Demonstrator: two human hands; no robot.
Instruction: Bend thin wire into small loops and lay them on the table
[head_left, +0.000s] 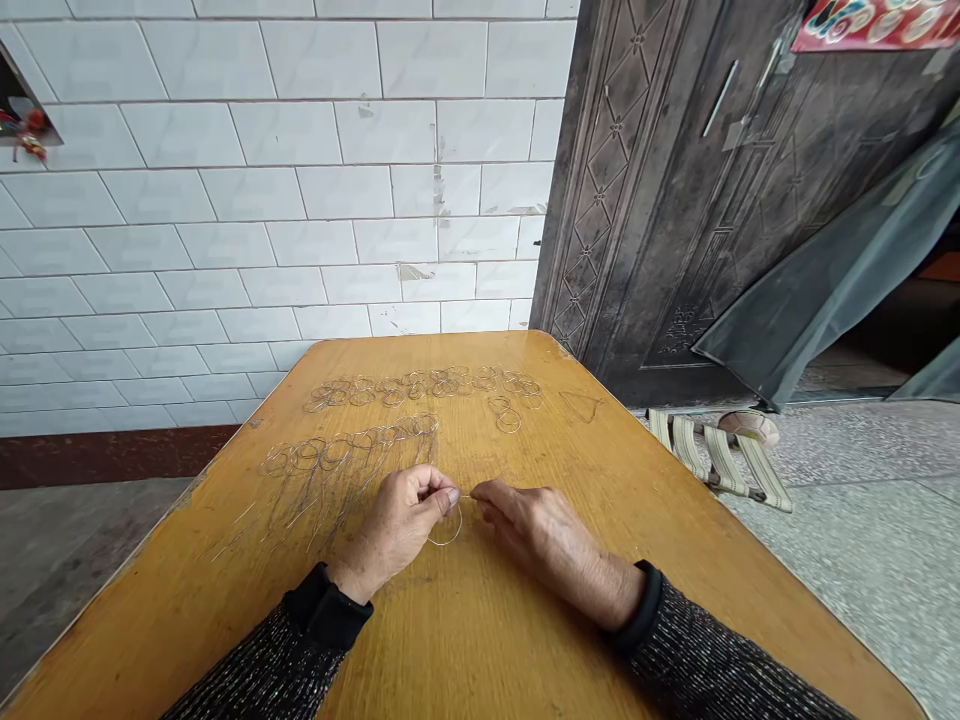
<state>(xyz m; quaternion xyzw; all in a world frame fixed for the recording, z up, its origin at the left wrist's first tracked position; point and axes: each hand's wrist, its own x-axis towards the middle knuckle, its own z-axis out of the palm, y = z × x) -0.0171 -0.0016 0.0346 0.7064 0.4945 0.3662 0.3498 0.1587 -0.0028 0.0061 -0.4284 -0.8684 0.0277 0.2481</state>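
Between thumb and forefinger, my left hand (405, 515) pinches a thin wire loop (448, 541), whose curve hangs below the fingertips. A short end of the wire runs across to my right hand (536, 530), where thumb and forefinger close on it. Left of my left hand lies a row of wire rings with long straight tails (330, 465). Farther back, a row of coiled wire rings (420, 386) crosses the table. Two linked rings (506, 414) lie just in front of that row's right part.
The wooden table (600, 600) carries a bent triangular wire piece (580, 406) near its right edge. A white tiled wall (322, 190) stands behind. On the right are a dark metal door (675, 200), a grey curtain (840, 250) and a strapped stool (720, 455) on the floor.
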